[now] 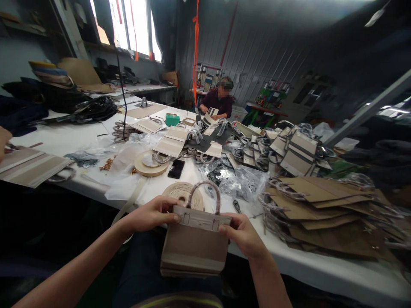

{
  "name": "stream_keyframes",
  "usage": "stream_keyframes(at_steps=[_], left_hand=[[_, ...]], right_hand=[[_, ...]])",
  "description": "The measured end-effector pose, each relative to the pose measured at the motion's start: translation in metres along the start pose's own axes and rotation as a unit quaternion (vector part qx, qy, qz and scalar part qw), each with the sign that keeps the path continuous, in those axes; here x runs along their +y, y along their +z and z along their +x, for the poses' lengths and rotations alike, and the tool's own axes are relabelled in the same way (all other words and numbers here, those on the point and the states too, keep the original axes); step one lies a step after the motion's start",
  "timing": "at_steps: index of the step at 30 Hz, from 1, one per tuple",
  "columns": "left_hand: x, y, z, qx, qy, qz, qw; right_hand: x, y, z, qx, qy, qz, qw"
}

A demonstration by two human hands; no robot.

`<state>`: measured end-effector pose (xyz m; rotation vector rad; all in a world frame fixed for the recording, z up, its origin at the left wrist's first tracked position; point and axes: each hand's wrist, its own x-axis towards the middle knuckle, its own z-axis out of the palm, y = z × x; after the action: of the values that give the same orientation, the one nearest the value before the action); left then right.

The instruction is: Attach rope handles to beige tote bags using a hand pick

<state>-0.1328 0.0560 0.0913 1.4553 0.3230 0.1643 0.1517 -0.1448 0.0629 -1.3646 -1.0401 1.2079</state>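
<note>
Over my lap at the table's front edge is a beige and brown handbag panel (195, 248) with a wrapped, arched handle (204, 184) standing up from its top. My left hand (160, 211) pinches the left end of the pale strip (199, 220) along the panel's top edge. At the strip's right end, my right hand (240, 233) grips with the thumb in front and the fingers mostly hidden behind. Just behind the handle lies a large roll of tape (171, 190), partly covered by the panel and handle.
A phone (176, 169) and another tape roll (147, 164) lie beyond. Brown panels (327, 214) with wrapped handles are stacked at right. Clear plastic bags (237, 184) and a small dark tool (236, 206) lie nearby. A co-worker (218, 100) sits across the table.
</note>
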Motion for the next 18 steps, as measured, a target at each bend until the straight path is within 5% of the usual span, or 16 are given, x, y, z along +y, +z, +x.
stream_keyframes(at_steps=[6, 11, 18], left_hand=[[-0.017, 0.007, -0.015, -0.026, -0.042, 0.014, 0.999], [-0.038, 0.003, -0.027, 0.021, -0.082, 0.053, 0.995], [-0.015, -0.021, -0.012, 0.095, -0.092, 0.025, 0.991]], right_hand=[[0.025, 0.004, -0.004, -0.009, 0.031, 0.032, 0.999], [0.047, 0.016, 0.001, 0.036, 0.066, 0.04, 0.996], [0.004, 0.009, 0.051, 0.061, -0.004, 0.026, 0.998]])
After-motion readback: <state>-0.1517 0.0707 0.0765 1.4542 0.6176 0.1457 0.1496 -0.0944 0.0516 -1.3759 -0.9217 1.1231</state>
